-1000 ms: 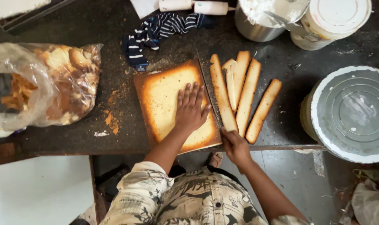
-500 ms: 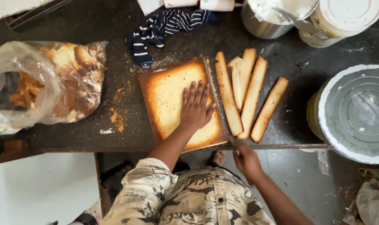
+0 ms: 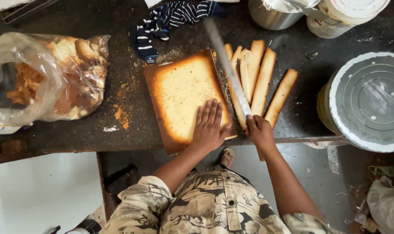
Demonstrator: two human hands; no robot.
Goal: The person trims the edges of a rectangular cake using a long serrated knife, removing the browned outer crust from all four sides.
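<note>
A flat rectangular slab of yellow cake (image 3: 184,93) with browned edges lies on the dark worktop (image 3: 127,121). My left hand (image 3: 210,125) presses flat on its near right corner, fingers together. My right hand (image 3: 259,130) grips the handle of a long knife (image 3: 229,71), whose blade runs away from me along the slab's right edge. Several cut strips of cake (image 3: 264,80) lie side by side just right of the blade.
A clear plastic bag of cake trimmings (image 3: 45,78) sits at the left. A striped cloth (image 3: 162,21) lies behind the slab. A large lidded tin (image 3: 370,99) stands at the right, with metal containers (image 3: 275,11) and a white bucket (image 3: 348,13) at the back. Crumbs dot the worktop.
My right hand has come up from below the worktop's edge and now holds the knife along the slab's right side. My left hand has stayed flat on the cake.
</note>
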